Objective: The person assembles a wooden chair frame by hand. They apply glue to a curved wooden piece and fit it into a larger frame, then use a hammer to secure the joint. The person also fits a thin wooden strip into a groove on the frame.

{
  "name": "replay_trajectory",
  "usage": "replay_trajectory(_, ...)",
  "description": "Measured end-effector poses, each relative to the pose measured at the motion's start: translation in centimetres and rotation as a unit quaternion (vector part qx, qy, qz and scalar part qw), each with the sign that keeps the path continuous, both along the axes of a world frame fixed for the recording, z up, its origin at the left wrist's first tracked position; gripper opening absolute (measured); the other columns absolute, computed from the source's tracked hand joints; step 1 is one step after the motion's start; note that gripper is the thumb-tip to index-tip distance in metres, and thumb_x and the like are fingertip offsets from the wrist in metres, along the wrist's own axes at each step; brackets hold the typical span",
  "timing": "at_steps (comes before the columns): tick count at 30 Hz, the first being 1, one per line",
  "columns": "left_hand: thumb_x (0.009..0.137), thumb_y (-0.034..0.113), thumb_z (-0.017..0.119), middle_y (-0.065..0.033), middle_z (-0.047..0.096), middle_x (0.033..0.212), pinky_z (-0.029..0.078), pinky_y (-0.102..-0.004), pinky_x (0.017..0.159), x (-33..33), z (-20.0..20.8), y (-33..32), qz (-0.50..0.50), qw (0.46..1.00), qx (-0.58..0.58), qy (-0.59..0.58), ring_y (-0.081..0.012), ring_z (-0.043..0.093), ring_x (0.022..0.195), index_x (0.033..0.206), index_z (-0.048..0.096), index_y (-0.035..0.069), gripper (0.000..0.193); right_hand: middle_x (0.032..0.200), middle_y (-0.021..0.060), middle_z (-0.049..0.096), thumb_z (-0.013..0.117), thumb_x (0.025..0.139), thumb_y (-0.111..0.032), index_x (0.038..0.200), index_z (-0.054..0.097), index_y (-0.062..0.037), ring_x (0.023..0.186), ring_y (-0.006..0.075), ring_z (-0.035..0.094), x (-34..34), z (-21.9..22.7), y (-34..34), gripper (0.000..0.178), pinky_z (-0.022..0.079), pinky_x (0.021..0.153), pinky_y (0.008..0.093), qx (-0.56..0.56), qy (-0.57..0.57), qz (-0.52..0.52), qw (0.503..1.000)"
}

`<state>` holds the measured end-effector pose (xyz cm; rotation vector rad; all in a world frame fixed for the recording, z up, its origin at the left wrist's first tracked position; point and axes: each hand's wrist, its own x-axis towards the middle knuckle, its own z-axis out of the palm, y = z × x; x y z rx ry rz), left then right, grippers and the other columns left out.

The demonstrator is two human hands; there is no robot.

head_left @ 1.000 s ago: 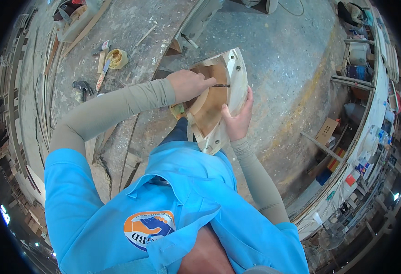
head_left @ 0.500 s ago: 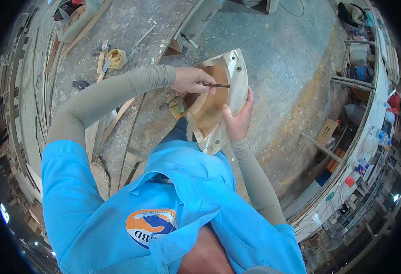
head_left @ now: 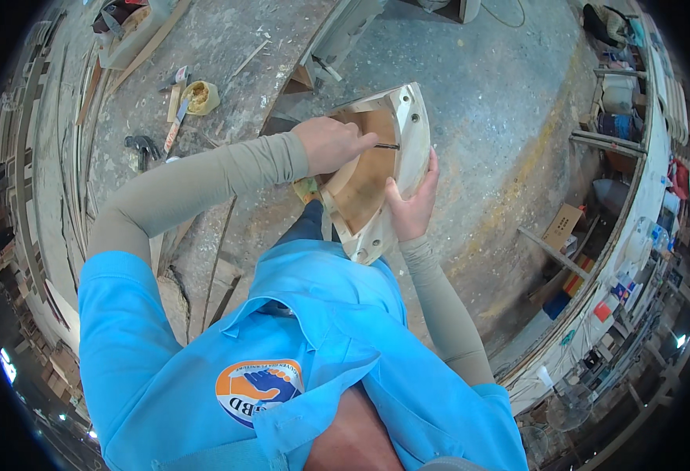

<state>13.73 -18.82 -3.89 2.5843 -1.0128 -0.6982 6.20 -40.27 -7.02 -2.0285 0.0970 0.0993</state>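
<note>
A curved pale wooden frame [head_left: 412, 153] stands tilted before my lap, with a brown panel inside and round holes near its corners. My right hand [head_left: 414, 206] grips its right edge, thumb on the near face and fingers along the outer side. My left hand [head_left: 332, 144] is closed around a thin dark rod [head_left: 388, 146], whose exact kind I cannot make out. The rod's end meets the inner edge of the frame's right rail. The rest of the rod is hidden by the fingers.
On the workbench [head_left: 243, 102] to the left lie a hammer [head_left: 141, 149], a knife-like tool [head_left: 177, 125] and a tub of yellowish paste [head_left: 200, 98]. A cluttered shelf [head_left: 627, 188] runs along the right, with a cardboard box [head_left: 562, 226] by it.
My left hand has turned over, its back now covering most of the rod. The left forearm has dropped a little, uncovering more of the hammer. My right hand keeps its grip.
</note>
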Motion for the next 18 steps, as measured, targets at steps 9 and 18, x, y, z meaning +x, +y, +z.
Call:
replay_trajectory(9,0.101,0.029,0.044,-0.0110,0.063,0.073,0.051,-0.0420,0.061,0.9,-6.1,0.2,0.025,0.952,-0.262,0.156,-0.0299,0.065,0.067,0.102,0.054,0.006,0.025,0.144,0.0219,0.036,0.068,0.076,-0.008,0.147,0.023,0.0021,0.136,0.0329,0.035,0.0,-0.2,-0.3,0.085,0.028,0.113,0.0413,-0.017,-0.009,0.006,1.000)
replay_trajectory(18,0.104,0.037,0.039,0.0047,0.035,0.054,0.030,-0.0227,0.033,3.4,-3.2,0.7,0.127,0.677,-0.233,0.687,-0.0049,0.033,0.037,0.096,0.052,0.008,0.033,0.140,0.0230,0.038,0.070,0.073,-0.010,0.146,0.025,-0.0004,0.131,0.0371,0.039,-0.1,-0.8,-0.8,0.086,0.032,0.110,0.0443,0.014,0.002,-0.006,1.000)
